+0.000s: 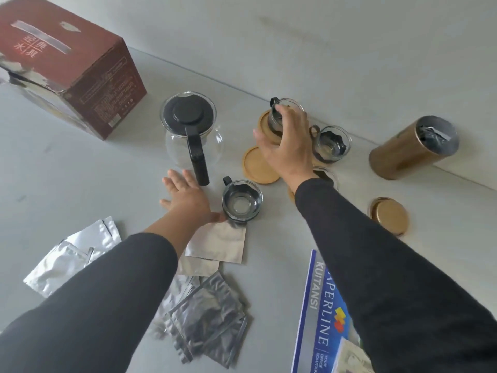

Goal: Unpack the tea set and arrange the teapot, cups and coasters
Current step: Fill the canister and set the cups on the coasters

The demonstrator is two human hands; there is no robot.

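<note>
A glass teapot point(192, 130) with a black lid and handle stands mid-table. My right hand point(286, 146) grips a glass cup point(282, 111) from above, over a wooden coaster point(265, 123) at the back. A second coaster point(256, 165) lies bare in front of it. Another cup point(332, 144) sits to the right, and a further cup point(326, 176) is mostly hidden behind my right forearm. A cup point(242, 200) stands directly on the table near my left hand point(185, 196), which is flat with fingers spread, its thumb beside that cup.
The red tea-set box point(72, 65) stands at the back left. A gold tin point(411, 148) lies on its side at the right, its lid point(390, 215) nearby. Silver foil pouches point(209, 316) are scattered in front, next to a blue booklet point(322, 319). A wall runs behind the cups.
</note>
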